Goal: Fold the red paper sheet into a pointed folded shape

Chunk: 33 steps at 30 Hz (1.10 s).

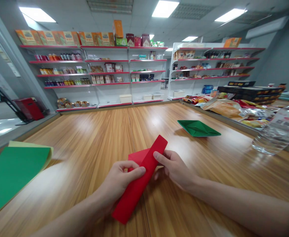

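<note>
A red sheet of paper [134,194], folded into a long strip with a lighter red flap behind it, slants over the wooden table. My left hand [121,179] pinches it near the middle, thumb on top. Closer to its upper end, my right hand [175,166] grips the same paper, thumb on the front and fingers behind. Part of the flap is hidden by the strip and my left hand. Beyond my right hand, a folded green paper shape [199,128] lies on the table, creases visible on its top.
Green and yellow paper sheets [13,177] lie at the left of the wooden table [97,131]. A clear plastic bottle [270,135] stands at the right edge, near snack bags [228,107] and stacked dark boxes [250,93]. Stocked shelves [107,72] line the back; a red case [29,108] sits far left.
</note>
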Motion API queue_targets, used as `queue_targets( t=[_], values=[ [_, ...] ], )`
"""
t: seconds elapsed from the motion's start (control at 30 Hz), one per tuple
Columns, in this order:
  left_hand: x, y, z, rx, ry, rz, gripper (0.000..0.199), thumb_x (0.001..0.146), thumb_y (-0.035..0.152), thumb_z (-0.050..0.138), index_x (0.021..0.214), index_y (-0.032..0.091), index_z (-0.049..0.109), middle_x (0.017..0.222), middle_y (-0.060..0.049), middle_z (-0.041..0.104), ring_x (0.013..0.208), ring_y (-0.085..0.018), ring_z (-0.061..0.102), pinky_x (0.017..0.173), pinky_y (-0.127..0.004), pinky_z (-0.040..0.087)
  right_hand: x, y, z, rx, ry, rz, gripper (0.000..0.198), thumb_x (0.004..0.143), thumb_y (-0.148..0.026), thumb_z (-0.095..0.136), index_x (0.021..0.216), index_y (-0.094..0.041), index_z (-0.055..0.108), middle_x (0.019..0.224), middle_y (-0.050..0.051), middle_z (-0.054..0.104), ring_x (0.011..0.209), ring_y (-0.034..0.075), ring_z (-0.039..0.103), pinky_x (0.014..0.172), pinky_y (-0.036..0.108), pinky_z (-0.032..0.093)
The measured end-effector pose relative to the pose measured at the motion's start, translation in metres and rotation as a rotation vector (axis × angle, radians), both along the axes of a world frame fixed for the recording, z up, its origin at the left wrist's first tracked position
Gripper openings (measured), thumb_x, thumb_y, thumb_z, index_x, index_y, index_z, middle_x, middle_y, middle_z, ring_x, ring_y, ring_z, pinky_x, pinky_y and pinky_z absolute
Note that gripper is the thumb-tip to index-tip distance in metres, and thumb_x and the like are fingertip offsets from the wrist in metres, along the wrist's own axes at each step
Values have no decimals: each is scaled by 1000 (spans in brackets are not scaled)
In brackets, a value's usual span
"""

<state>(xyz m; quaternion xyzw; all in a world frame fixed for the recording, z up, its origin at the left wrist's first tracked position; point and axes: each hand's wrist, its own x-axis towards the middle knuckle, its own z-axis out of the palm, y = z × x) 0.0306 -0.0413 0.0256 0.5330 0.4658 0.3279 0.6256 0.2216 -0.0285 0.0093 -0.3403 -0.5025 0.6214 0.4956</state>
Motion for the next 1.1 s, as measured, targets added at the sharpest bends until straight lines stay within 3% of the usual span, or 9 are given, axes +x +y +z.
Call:
queue_targets(
  t=[0.07, 0.1, 0.17, 0.23, 0.33, 0.4, 0.57, 0.73, 1.1],
  values=[
    [-1, 0, 1, 121, 115, -17, 36, 73, 51, 66, 63, 17, 62, 65, -4, 61, 56, -16, 54, 54, -26, 40, -3, -3, -1, -21, -5, 57, 35, 86, -45, 58, 88, -10, 61, 75, 8, 68, 60, 15, 65, 50, 23, 53],
    [-2, 0, 4, 239, 208, 4, 34, 71, 49, 67, 63, 17, 64, 81, -9, 64, 73, -22, 60, 66, -31, 45, -4, -4, -2, -26, -15, 73, 37, 86, -45, 57, 84, -9, 62, 72, 8, 68, 57, 14, 64, 49, 22, 52],
    [-5, -2, 14, 436, 383, 14, 25, 67, 43, 73, 72, 19, 70, 121, -14, 55, 116, -34, 47, 96, -43, 35, -6, -7, -2, -29, -53, 118, 40, 84, -47, 58, 76, -8, 63, 64, 7, 67, 50, 11, 61, 47, 20, 49],
    [-6, -5, 24, 499, 445, -79, 22, 69, 42, 71, 70, 20, 71, 128, -13, 51, 128, -38, 34, 104, -49, 26, -7, -12, -2, -45, -108, 210, 44, 82, -49, 60, 70, -7, 63, 58, 7, 65, 45, 10, 59, 43, 19, 47],
    [-4, -10, 29, 342, 206, -420, 30, 84, 41, 55, 75, 18, 73, 106, -12, 65, 101, -30, 60, 88, -40, 45, -9, -19, -1, -79, -189, 363, 50, 79, -56, 60, 66, -8, 62, 54, 6, 63, 42, 11, 58, 40, 18, 46],
    [-1, -11, 24, 176, 43, -493, 34, 87, 43, 52, 84, 15, 71, 85, -11, 69, 78, -26, 66, 70, -34, 50, -10, -22, -1, -91, -220, 386, 51, 78, -58, 59, 66, -8, 61, 54, 5, 63, 40, 11, 57, 38, 19, 46],
    [5, -10, 6, 192, -142, -405, 36, 90, 43, 51, 85, 12, 70, 81, -11, 69, 72, -21, 64, 69, -30, 49, -10, -21, -2, -49, -240, 318, 53, 80, -59, 56, 60, -11, 58, 50, 3, 59, 39, 10, 55, 36, 17, 43],
    [5, -13, 1, 160, -242, -349, 43, 92, 46, 45, 87, 12, 72, 82, -11, 69, 69, -20, 63, 67, -30, 48, -10, -20, -3, 11, -241, 308, 58, 85, -63, 44, 61, -12, 56, 48, 2, 56, 39, 9, 53, 35, 16, 39],
    [6, -16, 5, 210, -255, -438, 40, 92, 41, 45, 92, 13, 74, 91, -12, 70, 83, -24, 63, 76, -33, 46, -5, -21, -1, 106, -347, 336, 55, 85, -61, 47, 57, -14, 53, 44, -2, 47, 36, 6, 43, 33, 15, 30]
  ],
)
